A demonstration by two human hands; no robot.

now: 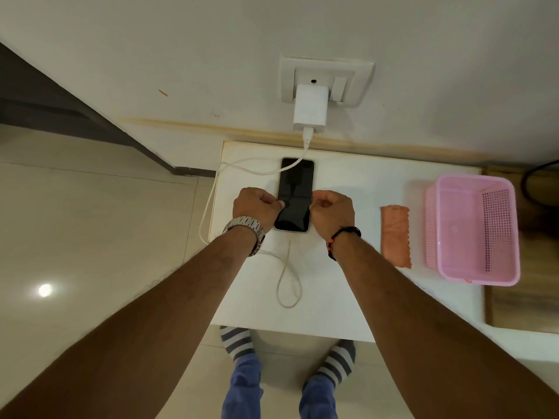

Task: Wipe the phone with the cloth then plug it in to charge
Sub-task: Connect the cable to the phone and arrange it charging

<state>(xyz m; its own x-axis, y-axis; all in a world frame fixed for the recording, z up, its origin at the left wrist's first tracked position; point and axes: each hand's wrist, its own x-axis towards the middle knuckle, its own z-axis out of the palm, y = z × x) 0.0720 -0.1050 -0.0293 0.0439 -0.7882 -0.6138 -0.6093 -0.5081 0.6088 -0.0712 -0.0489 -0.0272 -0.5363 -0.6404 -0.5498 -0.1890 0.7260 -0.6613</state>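
Observation:
A phone (pixel 295 195) with a dark screen lies face up on the white table (pixel 338 285), just below the wall. My left hand (pixel 257 207) has its fingers curled and its thumb on the phone's left edge. My right hand (pixel 332 211) is curled the same way against the right edge. A white charger (pixel 310 111) sits in the wall socket (pixel 325 80). Its cable (pixel 289 285) hangs off the table's left side, loops back across the table, and its plug end lies just short of the phone's near end. A folded orange cloth (pixel 395 235) lies to the right, apart from both hands.
An empty pink plastic basket (pixel 472 231) stands right of the cloth near the table's right edge. The wall runs close behind the phone. My feet in striped socks show below the table's front edge on a tiled floor.

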